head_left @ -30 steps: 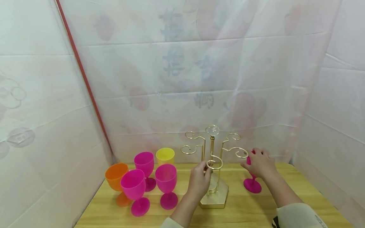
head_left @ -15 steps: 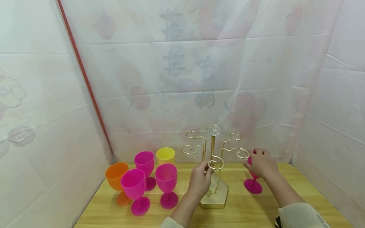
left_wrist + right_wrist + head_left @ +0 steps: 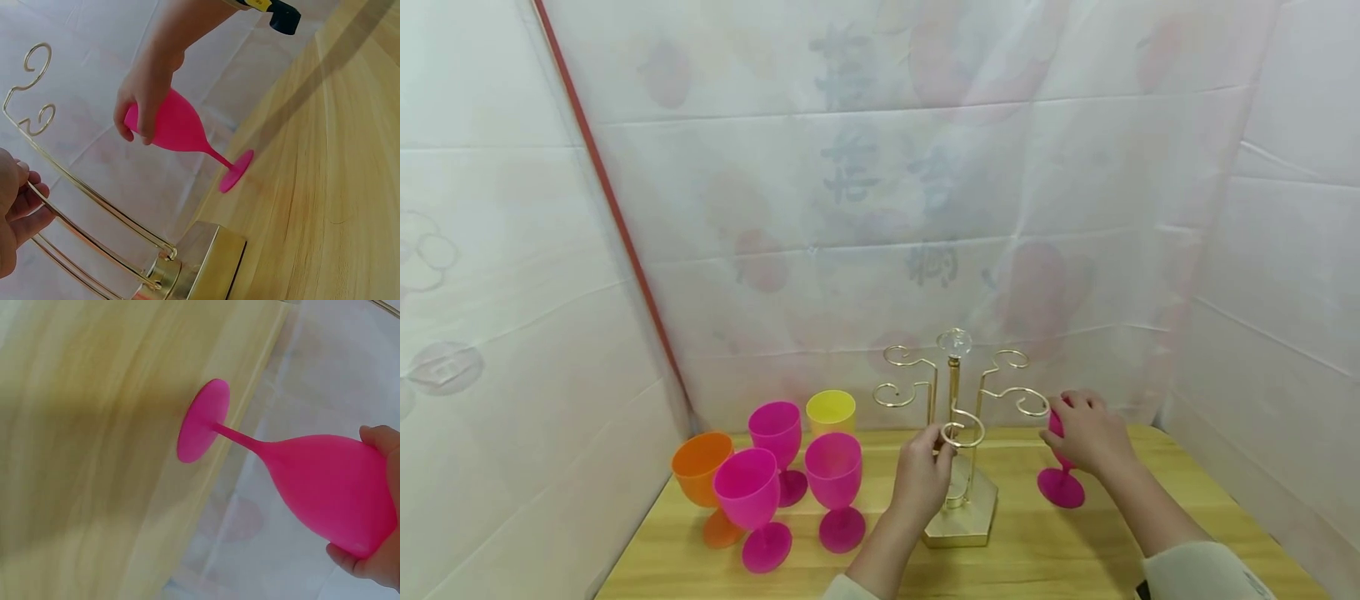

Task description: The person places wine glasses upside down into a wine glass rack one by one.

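Note:
My left hand (image 3: 921, 473) pinches one thin rod of a gold goblet rack (image 3: 961, 527), just under its front loop. In the left wrist view that hand (image 3: 15, 206) shows at the left edge, thumb and fingers closed on the wire. The rack has curled arms, a hexagonal base and a clear knob (image 3: 956, 342) on top. To its right my right hand (image 3: 1092, 433) grips a pink goblet (image 3: 1062, 487) from above, around the rim. In the right wrist view the goblet (image 3: 331, 481) is upright on its foot at the table, with fingertips (image 3: 347, 561) on its bowl.
Several goblets stand at the left of the wooden table (image 3: 1037, 550): an orange one (image 3: 702, 471), a yellow one (image 3: 831, 410) and pink ones, among them a front pink goblet (image 3: 748, 492). A pale printed curtain (image 3: 850, 292) hangs behind, with a red strip (image 3: 617, 217) at the left.
The whole scene has shifted slightly in the head view. Both hands keep their holds on the rack's rod and the pink goblet, with little movement otherwise.

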Demonstrator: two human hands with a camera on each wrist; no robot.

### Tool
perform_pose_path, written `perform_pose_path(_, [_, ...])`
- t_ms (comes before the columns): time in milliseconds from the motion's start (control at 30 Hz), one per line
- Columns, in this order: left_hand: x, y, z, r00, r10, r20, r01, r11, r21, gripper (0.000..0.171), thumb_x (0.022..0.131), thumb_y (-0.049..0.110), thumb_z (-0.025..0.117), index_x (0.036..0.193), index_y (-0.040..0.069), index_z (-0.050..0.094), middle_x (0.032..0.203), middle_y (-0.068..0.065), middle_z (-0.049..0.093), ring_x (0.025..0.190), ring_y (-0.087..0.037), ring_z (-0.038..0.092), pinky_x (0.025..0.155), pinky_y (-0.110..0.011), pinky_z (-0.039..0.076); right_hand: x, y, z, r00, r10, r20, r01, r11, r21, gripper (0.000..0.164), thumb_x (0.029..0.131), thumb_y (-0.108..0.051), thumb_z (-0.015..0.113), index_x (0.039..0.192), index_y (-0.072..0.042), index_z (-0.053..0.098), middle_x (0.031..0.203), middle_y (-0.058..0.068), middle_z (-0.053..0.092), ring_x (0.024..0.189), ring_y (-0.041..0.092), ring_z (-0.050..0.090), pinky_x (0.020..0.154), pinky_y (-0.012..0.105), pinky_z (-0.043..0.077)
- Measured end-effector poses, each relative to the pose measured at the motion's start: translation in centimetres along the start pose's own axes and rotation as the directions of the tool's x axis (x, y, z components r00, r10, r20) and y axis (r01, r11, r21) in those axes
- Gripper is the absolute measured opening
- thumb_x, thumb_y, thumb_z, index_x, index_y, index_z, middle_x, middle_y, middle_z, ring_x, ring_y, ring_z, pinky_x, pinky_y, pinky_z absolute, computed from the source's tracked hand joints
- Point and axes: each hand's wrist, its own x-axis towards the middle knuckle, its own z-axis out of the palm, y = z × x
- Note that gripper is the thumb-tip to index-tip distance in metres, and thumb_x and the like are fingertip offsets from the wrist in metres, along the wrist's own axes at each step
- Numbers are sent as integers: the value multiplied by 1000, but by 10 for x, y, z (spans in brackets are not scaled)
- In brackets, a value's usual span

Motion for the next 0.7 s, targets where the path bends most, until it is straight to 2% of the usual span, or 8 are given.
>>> perform_pose_path(167, [0, 0, 0, 1000, -20, -9, 20, 1000, -20, 9, 92, 2, 64, 97, 7, 69, 84, -4, 70, 78, -8, 69, 72, -14, 55, -10, 4, -1, 995, -8, -99, 12, 999, 37, 50, 82, -38, 72, 125, -14, 62, 124, 20, 52, 109, 51, 50, 74, 66, 50])
perform_pose_path(333, [-1, -1, 0, 999, -36, -16, 36, 999, -29, 7, 92, 3, 65, 96, 7, 69, 83, -4, 69, 79, -10, 70, 71, -15, 55, -19, 7, 1, 977, -36, -212, 48, 997, 55, 43, 80, -34, 73, 117, -14, 64, 116, 12, 50, 91, 47, 55, 69, 57, 53])
perform_pose_path(500, [0, -1, 0, 999, -33, -16, 32, 999, -35, 7, 92, 2, 65, 95, 6, 69, 82, -4, 68, 78, -10, 70, 72, -14, 55, -23, 8, 4, 949, -61, -308, 85, 995, 62, 39, 77, -32, 72, 112, -16, 64, 114, 6, 49, 85, 43, 56, 59, 50, 52])
perform_pose_path(700, [1, -3, 1, 999, -47, -27, 45, 998, -51, 9, 90, 0, 66, 95, 7, 69, 82, -3, 68, 77, -7, 66, 73, -15, 55, -23, 6, 2, 935, -64, -349, 101, 991, 88, 41, 76, -33, 73, 112, -16, 64, 114, 6, 51, 88, 41, 55, 59, 49, 51])
